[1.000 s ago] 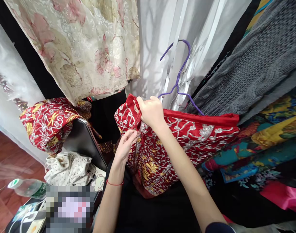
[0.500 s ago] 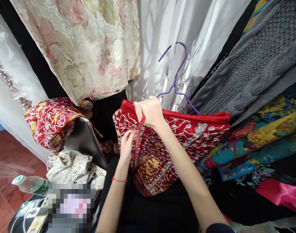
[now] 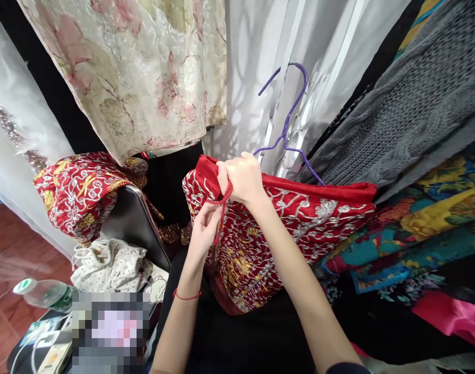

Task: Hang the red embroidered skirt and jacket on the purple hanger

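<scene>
A red skirt (image 3: pixel 307 228) with silver and gold embroidery hangs spread over a purple hanger (image 3: pixel 290 124), whose hook sticks up above the plain red waistband (image 3: pixel 323 189). My right hand (image 3: pixel 243 176) is closed around the waistband near its left end, with the hanger's neck just to the right. Below it, my left hand (image 3: pixel 206 221) pinches a thin red drawstring (image 3: pixel 222 215) that dangles from the waistband under my right fist. The lower part of the skirt droops onto my dark-clothed lap. My right forearm covers part of the embroidery.
On the left, a chair back (image 3: pixel 138 223) carries another red embroidered garment (image 3: pixel 77 192). Polka-dot white cloth (image 3: pixel 110 265), a plastic bottle (image 3: pixel 46 294) and a cable lie below. A floral cloth (image 3: pixel 144 78) hangs ahead; a grey knit (image 3: pixel 401 109) and colourful clothes hang right.
My left hand has turned slightly and moved up a little along the drawstring. The left end of the waistband has folded somewhat. The view has shifted slightly.
</scene>
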`<state>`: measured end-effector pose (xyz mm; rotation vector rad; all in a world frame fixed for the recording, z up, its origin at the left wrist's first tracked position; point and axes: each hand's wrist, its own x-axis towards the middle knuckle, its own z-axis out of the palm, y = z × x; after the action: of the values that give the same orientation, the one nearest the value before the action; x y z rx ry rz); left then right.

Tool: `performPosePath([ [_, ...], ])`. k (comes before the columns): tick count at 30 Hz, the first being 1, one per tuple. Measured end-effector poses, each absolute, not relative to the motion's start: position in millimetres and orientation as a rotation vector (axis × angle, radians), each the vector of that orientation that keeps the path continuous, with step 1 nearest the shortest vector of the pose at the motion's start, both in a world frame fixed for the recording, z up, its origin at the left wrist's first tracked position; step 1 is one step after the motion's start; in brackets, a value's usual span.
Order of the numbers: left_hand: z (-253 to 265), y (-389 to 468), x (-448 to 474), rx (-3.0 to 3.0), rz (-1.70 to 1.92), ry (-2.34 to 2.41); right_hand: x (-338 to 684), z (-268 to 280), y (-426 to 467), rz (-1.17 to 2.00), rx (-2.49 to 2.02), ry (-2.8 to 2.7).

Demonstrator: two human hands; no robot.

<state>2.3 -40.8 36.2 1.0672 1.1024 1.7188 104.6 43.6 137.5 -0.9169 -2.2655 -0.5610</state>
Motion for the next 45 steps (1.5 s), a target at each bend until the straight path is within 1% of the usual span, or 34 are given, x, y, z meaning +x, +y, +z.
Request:
performPosePath([
  [3,42.0,-40.6,-2.4,1.089,1.731,1.146,102.9,137.0,43.3,-0.570,-0.925,-2.249],
  [10,43.4,-36.9,4.6,0.886,1.701,0.978,102.0,136.4,49.4,-0.622,-0.956,-2.281],
  [14,42.4,-30.4,12.0,0.869,1.783,0.954,102.9,136.7,51.5,-0.641,-0.995,-2.270],
  [22,55.0,-29.9,12.8,1.035,1.889,1.081,104.0,135.5,45.3,-0.647,-0.950,-2.242],
  [30,54.8,-35.3,7.9,1.110,1.691,1.169,119.1,141.1,40.9,-0.588,-0.816,-2.406],
  [36,68.0,-30.8,15.8,1.049,1.789,1.045,118.0,139.6,45.2,-0.606,-0.787,-2.394],
  [40,78.5,-26.2,18.0,1.174,1.894,0.885,116.9,138.7,44.3,-0.586,-0.769,-2.327],
  [45,69.9,-21.1,15.4,1.295,1.911,0.901,113.6,137.4,39.7,-0.600,-0.741,-2.250],
])
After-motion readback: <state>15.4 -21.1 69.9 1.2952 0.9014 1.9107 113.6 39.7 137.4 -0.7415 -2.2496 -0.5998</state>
